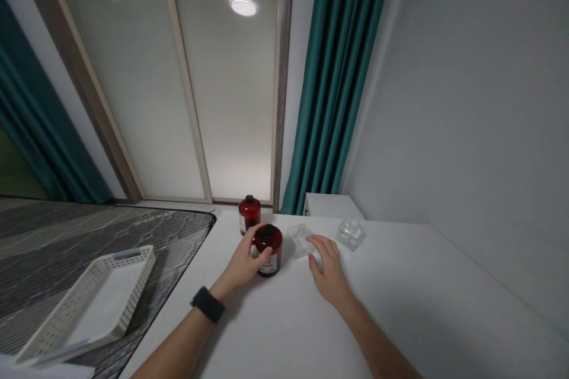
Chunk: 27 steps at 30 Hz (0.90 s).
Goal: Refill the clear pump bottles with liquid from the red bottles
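Observation:
My left hand [243, 262], with a dark band at the wrist, is closed around a dark red bottle [269, 257] that has a black cap and a pale label. The bottle stands upright on the white table [284, 331]. Just behind it is a second red bottle [249, 212], also upright. My right hand [328, 269] has its fingers apart and slightly curled, at the near right edge of a clear, faceted plastic or glass piece [299, 239]. Whether the fingertips touch that piece I cannot tell. Farther right lies another clear, block-like piece [351, 233].
To the left, a white perforated basket [128, 293] rests on a grey patterned bed or mat [178, 231]. A white cabinet [333, 206] stands beyond the table's far edge. Behind are teal curtains [340, 83] and frosted sliding doors [231, 100]; a wall [480, 118] bounds the right.

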### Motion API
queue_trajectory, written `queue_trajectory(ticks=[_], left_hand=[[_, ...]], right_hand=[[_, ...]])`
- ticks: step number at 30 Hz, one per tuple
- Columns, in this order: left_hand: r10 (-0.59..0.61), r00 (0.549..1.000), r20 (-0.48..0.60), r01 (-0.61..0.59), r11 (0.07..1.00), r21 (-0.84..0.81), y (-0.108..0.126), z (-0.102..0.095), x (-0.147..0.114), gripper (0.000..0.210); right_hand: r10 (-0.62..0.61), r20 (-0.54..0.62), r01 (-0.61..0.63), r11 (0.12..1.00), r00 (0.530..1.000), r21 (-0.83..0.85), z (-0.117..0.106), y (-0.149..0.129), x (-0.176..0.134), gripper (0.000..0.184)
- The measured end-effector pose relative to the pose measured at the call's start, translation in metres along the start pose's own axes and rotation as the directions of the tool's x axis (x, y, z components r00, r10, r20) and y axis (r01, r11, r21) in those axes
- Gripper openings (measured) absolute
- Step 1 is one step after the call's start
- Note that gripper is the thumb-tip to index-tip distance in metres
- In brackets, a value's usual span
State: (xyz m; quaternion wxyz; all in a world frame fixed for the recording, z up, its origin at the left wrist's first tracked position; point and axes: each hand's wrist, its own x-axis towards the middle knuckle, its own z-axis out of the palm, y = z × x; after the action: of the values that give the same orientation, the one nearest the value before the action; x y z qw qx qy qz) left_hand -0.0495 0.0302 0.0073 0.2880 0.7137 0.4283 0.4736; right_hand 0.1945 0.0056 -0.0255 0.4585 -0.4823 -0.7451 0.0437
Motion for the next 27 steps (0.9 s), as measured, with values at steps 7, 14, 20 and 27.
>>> queue_trajectory(ticks=[7,14,20,27], left_hand=[[0.015,0.994,-0.104,-0.007,0.997,0.079,-0.01,-0.006,0.006,0.049],[0.07,0.976,-0.208,-0.031,0.982,0.184,-0.014,-0.005,0.004,0.062],[0.26,0.938,-0.228,-0.17,0.921,0.35,-0.008,-0.009,0.002,0.055],[0.516,0.822,-0.243,-0.371,0.807,0.459,0.018,-0.009,-0.009,0.029]], right_hand=[[0.045,0.083,-0.027,0.978,0.996,-0.209,0.012,0.013,0.0,0.05],[-0.044,0.098,0.049,0.997,0.994,-0.053,0.003,-0.007,-0.002,0.036],[-0.089,0.121,0.074,0.989,0.989,0.125,-0.005,-0.016,0.001,0.039],[-0.115,0.107,0.094,0.979,0.988,0.182,-0.018,-0.008,0.007,0.036]])
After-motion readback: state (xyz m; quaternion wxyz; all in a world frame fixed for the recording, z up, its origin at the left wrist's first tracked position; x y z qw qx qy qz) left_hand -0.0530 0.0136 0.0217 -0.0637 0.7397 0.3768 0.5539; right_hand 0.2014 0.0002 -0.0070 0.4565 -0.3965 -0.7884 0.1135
